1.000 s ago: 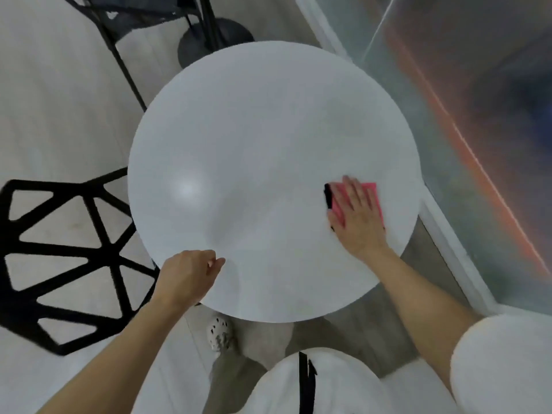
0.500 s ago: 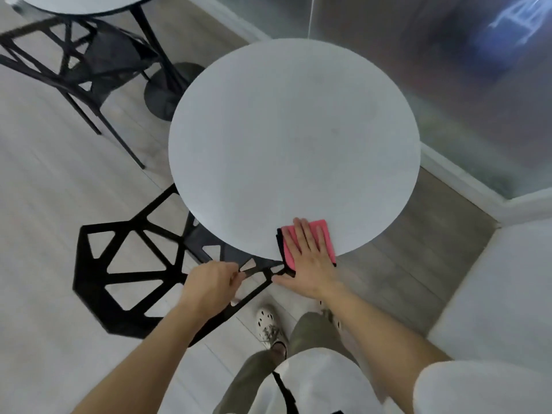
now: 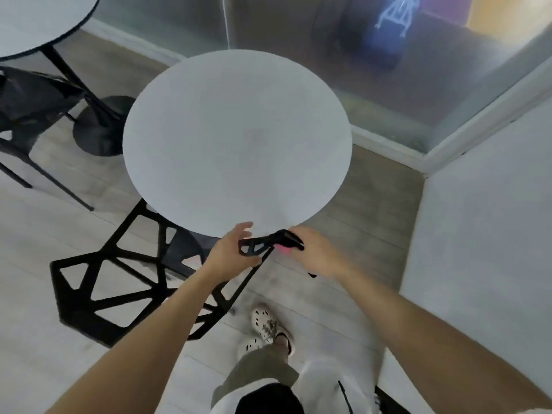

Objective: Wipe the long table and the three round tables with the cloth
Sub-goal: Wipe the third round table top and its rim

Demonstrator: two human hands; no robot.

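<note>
A white round table (image 3: pixel 236 138) stands in front of me. The cloth (image 3: pixel 287 238), black outside with a bit of pink showing, is bunched in my right hand (image 3: pixel 316 252), which grips it just off the table's near edge. My left hand (image 3: pixel 234 252) hovers next to it at the same edge, fingers spread and straight, holding nothing. A second round table (image 3: pixel 35 22) shows at the top left corner.
A black lattice chair (image 3: pixel 119 282) sits low at the table's near left, partly under it. Another black chair (image 3: pixel 27 112) and a black pedestal base (image 3: pixel 98 130) are at the left. A glass partition (image 3: pixel 373 70) runs behind; a white wall (image 3: pixel 484 234) stands right.
My right hand slid the cloth off the table's near edge and bunched it up. The left hand opened and came up beside it. I have stepped back; the view widened.
</note>
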